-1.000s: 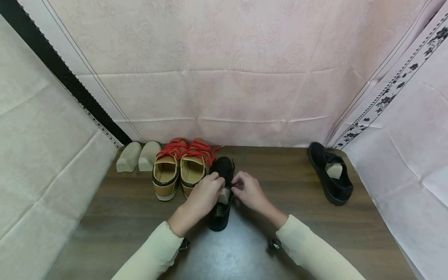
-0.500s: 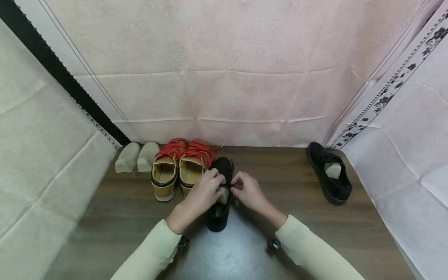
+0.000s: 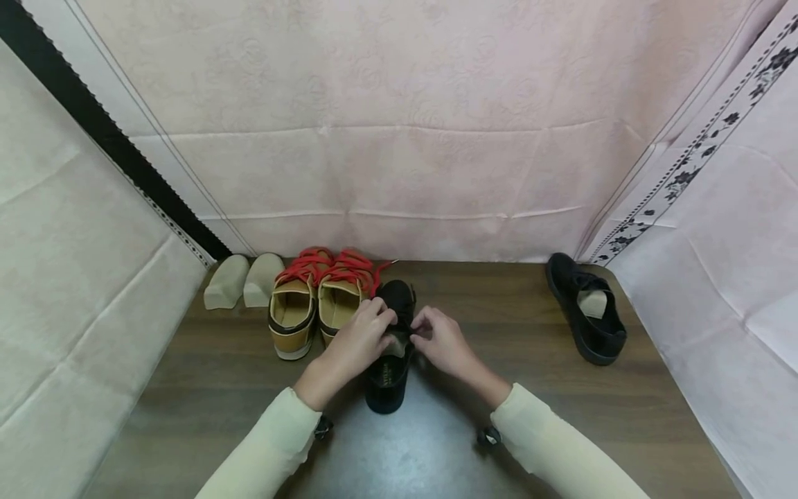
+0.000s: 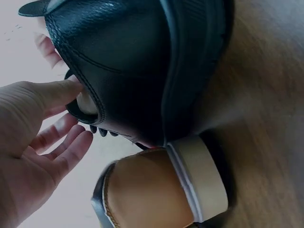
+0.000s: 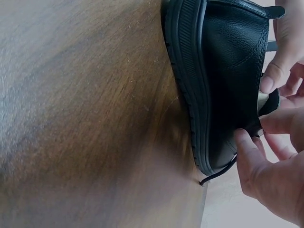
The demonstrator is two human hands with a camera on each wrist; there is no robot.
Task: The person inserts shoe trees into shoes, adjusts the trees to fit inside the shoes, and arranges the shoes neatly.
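A black lace-up leather shoe (image 3: 384, 396) stands on the wooden floor with its toe toward the back wall. A pale insert (image 3: 395, 345) sits inside it, partly covered by my left hand (image 3: 358, 339). That hand's thumb and fingers pinch at the raised tongue (image 4: 76, 110), as the left wrist view shows. From the other side, my right hand (image 3: 440, 339) pinches the edge of the lace flap between thumb and fingers. A loose black lace (image 5: 219, 175) trails from the front of the shoe to the floor in the right wrist view.
Two tan shoes (image 3: 291, 338) with red laces stand close on the left. Beyond them are two pale shoe inserts (image 3: 226, 283). A second black shoe (image 3: 586, 312), holding a pale insert, stands at the far right. Cloth-covered walls (image 3: 399, 173) enclose the floor on three sides.
My left hand has slid slightly toward me and to the left, uncovering more of the insole lettering. The right hand keeps its place. The other shoes have not moved.
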